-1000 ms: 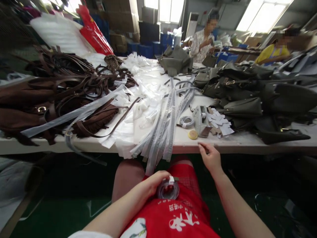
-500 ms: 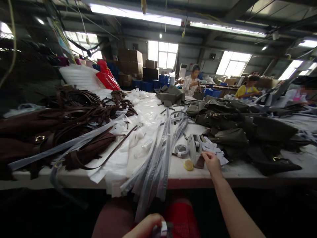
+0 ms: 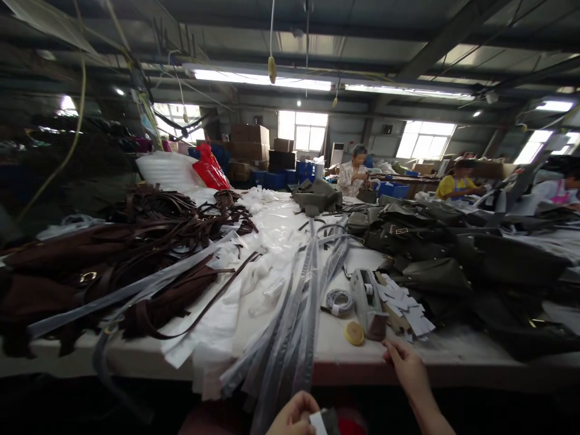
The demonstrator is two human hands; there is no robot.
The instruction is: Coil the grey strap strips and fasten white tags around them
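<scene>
- At the left end of the counter (image 3: 335,350), chocolate-brown, suede-like bags (image 3: 67,248) lie heaped, looking soft and floppy, with matte panels and looped straps.
- Beside them, a thin brown leather-like strap (image 3: 236,276) runs diagonally across crumpled, translucent white sheets (image 3: 217,332) that look tissue-light.
- Near the middle, long flat strips in clear plastic sleeves (image 3: 303,314) fan over the front edge; they look bendy and slippery.
- Below that edge, the left hand (image 3: 296,415) has its grip curled on a flat white rectangular tab (image 3: 318,422), with a dark piece behind it, mostly cut off by the frame. The tab seems light and thin, best pinched by a margin.
- Right of the strips sit a coiled grey cord-like bundle (image 3: 339,295) and a round yellow disc (image 3: 354,333).
- Touching or just beside the disc stands a grey, hard-shelled tape dispenser (image 3: 369,305), probably stiff and weighty, best held by its sides.
- At its near end, the right hand (image 3: 410,367) has its grip narrow; whether it pinches tape, I cannot tell.
- Further right, loose white cards (image 3: 410,305) overlap beside smooth, slumped olive-grey bags (image 3: 435,275).
</scene>
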